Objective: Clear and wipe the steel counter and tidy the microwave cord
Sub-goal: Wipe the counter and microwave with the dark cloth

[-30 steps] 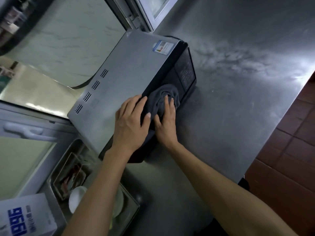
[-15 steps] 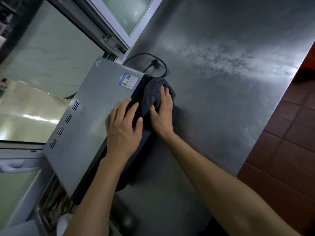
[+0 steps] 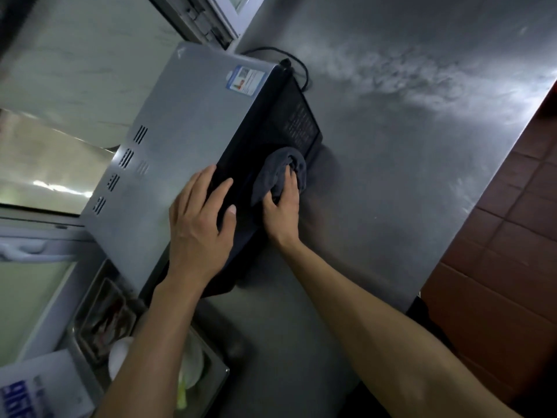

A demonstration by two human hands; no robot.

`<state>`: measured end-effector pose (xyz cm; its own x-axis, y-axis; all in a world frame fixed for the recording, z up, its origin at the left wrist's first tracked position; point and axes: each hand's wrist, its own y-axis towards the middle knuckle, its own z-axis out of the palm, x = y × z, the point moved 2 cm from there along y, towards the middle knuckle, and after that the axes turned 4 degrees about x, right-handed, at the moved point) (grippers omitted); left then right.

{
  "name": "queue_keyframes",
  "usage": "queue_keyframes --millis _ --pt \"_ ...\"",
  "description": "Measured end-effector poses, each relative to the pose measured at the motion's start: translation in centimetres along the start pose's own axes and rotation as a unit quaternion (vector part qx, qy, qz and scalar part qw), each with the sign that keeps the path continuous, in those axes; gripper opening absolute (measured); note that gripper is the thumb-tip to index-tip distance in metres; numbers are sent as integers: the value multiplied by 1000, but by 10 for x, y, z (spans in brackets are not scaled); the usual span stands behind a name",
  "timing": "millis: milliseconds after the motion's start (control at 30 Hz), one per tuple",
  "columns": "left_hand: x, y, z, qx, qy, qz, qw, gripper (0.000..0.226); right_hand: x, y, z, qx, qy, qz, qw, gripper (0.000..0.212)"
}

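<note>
Seen from the head camera, looking down, a person is wiping the dark glass front of a boxy silver microwave [image 3: 180, 152] that is sitting on a brushed stainless steel counter [image 3: 407, 182], pushed back near a window frame. The right hand [image 3: 281, 206] is gripping a bunched dark grey cloth [image 3: 280, 173], fingers curled into its folds, and pressing it against the lower part of the door, near the control panel. The left hand [image 3: 199, 221] is lying flat with fingers spread over the front top edge of the oven, holding nothing and seemingly steadying it. A thin black power cord [image 3: 297, 63] is looping loose on the counter just behind the far corner of the microwave, untidied. The step in hand appears to be cleaning the appliance itself; next, the cloth probably needs to be carried out across the open steel, and the cord gathered in, which calls for freeing one hand to reach behind the oven. The counter is showing cloudy pale smears across its far stretch. At the lower left, a metal tray [image 3: 217, 375] holding a white bowl [image 3: 119, 357] is sitting beside a white box with blue print [image 3: 39, 384]. Reddish-brown floor tiles [image 3: 506, 236] are running along the counter's right edge.
</note>
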<state>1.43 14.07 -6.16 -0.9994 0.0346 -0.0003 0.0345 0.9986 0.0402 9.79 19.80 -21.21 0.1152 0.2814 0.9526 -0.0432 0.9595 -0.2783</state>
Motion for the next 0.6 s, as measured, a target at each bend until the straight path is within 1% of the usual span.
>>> queue_keyframes --millis 300,467,600 --pt "46 -90 3 -8 35 -2 999 44 -32 -102 61 10 8 24 1000 71" --pt "63 -118 1 -21 43 11 999 43 -58 -161 100 23 -3 13 1000 72" --pt "71 -135 1 -15 54 14 998 44 -67 -185 117 23 0 18 1000 74"
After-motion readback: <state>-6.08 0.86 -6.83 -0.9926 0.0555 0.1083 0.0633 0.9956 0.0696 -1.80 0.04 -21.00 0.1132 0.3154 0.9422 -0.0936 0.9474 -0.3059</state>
